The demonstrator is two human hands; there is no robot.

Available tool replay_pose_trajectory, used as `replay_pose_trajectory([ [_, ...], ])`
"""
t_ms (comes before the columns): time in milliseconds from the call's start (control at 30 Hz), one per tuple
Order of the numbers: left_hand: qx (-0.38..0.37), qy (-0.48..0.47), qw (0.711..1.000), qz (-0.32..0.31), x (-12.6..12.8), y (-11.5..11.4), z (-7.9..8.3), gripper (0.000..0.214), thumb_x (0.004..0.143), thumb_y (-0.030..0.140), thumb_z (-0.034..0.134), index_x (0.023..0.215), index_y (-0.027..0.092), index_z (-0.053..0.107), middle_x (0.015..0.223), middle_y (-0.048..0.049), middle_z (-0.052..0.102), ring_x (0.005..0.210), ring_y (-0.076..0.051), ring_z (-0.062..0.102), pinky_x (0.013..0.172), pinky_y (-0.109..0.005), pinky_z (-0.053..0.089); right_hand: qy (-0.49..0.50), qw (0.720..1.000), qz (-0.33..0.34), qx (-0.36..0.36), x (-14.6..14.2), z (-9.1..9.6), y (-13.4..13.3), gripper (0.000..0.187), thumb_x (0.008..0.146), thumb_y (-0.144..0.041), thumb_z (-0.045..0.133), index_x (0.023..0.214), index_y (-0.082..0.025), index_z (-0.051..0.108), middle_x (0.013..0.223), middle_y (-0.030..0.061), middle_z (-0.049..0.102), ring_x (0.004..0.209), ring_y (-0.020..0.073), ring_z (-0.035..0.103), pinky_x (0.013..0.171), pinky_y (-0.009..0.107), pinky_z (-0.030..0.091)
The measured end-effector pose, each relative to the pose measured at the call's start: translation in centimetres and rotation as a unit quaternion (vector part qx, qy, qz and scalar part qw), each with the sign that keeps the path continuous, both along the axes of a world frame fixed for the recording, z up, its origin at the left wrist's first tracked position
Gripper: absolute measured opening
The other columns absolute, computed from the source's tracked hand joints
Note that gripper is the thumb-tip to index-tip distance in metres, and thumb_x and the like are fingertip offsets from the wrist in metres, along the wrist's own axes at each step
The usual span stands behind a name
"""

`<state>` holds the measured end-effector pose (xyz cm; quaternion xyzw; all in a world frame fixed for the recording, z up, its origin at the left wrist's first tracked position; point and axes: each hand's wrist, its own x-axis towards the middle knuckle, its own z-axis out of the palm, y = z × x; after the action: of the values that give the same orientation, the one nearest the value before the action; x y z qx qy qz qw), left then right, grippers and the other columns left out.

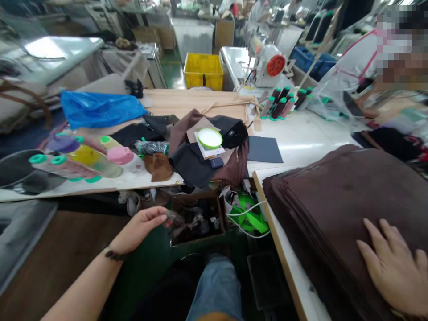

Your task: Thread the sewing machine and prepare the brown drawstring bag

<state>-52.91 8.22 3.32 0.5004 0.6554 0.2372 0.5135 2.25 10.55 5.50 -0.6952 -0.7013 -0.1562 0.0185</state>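
My left hand point(147, 222) is at the left side of an open box point(220, 213) below the table. Its thumb and fingers pinch a small crumpled plastic bag point(176, 221), brownish and partly see-through, at the box's edge. Small dark items and clear wrappings fill the box; I cannot make out their kinds. My right hand point(393, 263) lies flat, fingers spread, on a thick stack of dark brown sheets point(341, 191) on the right-hand table.
Beside the box, bright green strips point(249, 214) and a white cable lie in another compartment. The table holds brown and black fabric pieces point(190, 162), a blue bag point(102, 109), thread cones point(279, 104) and bottles point(125, 158). A person point(354, 62) works at the right.
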Motion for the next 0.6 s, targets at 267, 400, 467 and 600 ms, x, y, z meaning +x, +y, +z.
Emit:
replay_pose_trajectory([
  [267,0.139,-0.049,0.979,-0.139,10.2,1.8,19.1,0.042,0.069,0.046,0.057,0.098,0.015,0.062,0.049,0.0049,0.052,0.041,-0.008,0.045,0.041,-0.018,0.036,0.288,0.951,0.113,0.016,-6.0,8.2,-0.4,0.056,0.086,-0.052,0.032,0.123,-0.012,0.045,0.134,0.0145,0.036,0.126,0.0265,0.028,0.102,0.05,0.028],
  [400,0.198,0.003,0.936,-0.291,14.8,1.2,20.7,0.032,0.077,0.036,0.051,0.096,0.017,0.066,0.058,0.003,0.058,0.049,-0.009,0.048,0.047,-0.018,0.037,0.43,0.848,0.306,-0.041,-15.4,14.2,-2.8,0.074,0.077,-0.044,0.057,0.137,-0.017,0.021,0.137,0.0121,0.03,0.124,0.0229,0.032,0.101,0.04,0.033],
  [467,0.221,0.004,0.904,-0.365,15.6,1.0,20.0,0.027,0.079,0.03,0.05,0.094,0.017,0.068,0.071,0.0011,0.065,0.061,-0.011,0.055,0.059,-0.018,0.042,0.415,0.832,0.35,-0.111,-18.9,15.2,-3.5,0.044,0.082,-0.029,0.051,0.123,-0.016,0.044,0.114,0.0099,0.054,0.103,0.021,0.051,0.089,0.036,0.04],
  [600,0.172,0.037,0.913,-0.367,12.3,1.5,15.4,0.025,0.077,0.031,0.055,0.097,0.02,0.066,0.086,0.0026,0.067,0.076,-0.013,0.058,0.071,-0.018,0.043,0.457,0.806,0.274,-0.258,-20.0,13.5,-3.5,0.025,0.087,-0.026,0.039,0.083,-0.015,0.061,0.067,0.0023,0.056,0.06,0.0129,0.05,0.056,0.025,0.038],
])
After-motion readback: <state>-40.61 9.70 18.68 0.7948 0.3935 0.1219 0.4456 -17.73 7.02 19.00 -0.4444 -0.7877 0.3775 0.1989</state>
